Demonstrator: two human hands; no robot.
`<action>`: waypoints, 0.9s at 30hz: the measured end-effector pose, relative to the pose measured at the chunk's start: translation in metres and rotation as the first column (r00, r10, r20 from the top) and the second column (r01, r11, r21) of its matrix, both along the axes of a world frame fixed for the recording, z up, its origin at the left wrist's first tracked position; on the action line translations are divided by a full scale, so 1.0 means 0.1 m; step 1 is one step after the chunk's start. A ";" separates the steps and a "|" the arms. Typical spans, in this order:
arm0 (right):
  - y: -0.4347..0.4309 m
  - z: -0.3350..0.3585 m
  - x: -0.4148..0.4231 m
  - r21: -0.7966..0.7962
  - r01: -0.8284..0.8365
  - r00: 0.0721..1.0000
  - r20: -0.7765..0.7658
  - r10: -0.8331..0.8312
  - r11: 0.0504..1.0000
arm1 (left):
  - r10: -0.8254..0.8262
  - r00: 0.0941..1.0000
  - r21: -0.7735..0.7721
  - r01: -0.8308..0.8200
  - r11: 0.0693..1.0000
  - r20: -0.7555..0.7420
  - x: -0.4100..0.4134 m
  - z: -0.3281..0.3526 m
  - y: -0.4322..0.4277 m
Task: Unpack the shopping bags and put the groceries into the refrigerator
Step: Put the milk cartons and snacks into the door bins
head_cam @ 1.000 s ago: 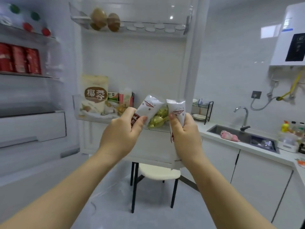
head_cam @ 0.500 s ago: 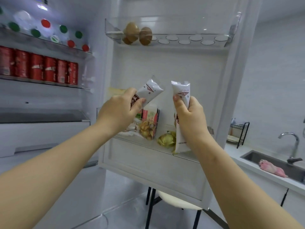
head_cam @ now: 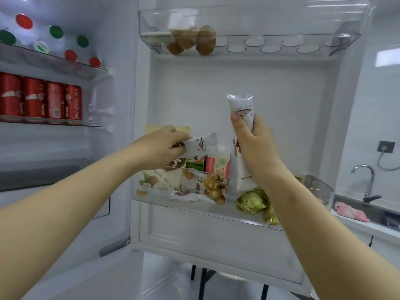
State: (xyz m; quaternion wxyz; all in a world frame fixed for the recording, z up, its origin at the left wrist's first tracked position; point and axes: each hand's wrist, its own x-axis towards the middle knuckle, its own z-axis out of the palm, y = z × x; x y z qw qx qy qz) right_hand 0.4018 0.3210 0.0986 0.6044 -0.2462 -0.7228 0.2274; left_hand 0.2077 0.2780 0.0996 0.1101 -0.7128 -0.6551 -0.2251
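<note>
White tiled wall [head_cam: 385,105] behind faucet [head_cam: 365,180]; socket [head_cam: 385,146] above it, white counter [head_cam: 368,229] below, black-legged stool [head_cam: 236,278] lower left, on pale floor [head_cam: 166,278].

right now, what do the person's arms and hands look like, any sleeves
The left forearm and right forearm are bare to the frame edge, no sleeves in view. The left hand and right hand wear no gloves; no ring, watch or bracelet shows.
</note>
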 end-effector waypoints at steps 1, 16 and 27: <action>0.03 0.00 -0.04 0.009 0.037 0.999 0.008 -0.037 0.999 | -0.029 1.000 -0.047 0.029 0.998 0.005 -0.05 -0.01 0.03; 0.15 0.04 -0.16 -0.003 0.232 0.971 0.058 -0.231 0.973 | -0.191 0.979 -0.253 0.168 0.953 -0.069 0.05 0.06 0.28; 0.16 0.13 -0.23 0.161 0.257 0.880 0.369 -0.300 0.953 | -0.133 0.978 -0.329 0.180 0.927 0.159 -0.10 -0.09 0.30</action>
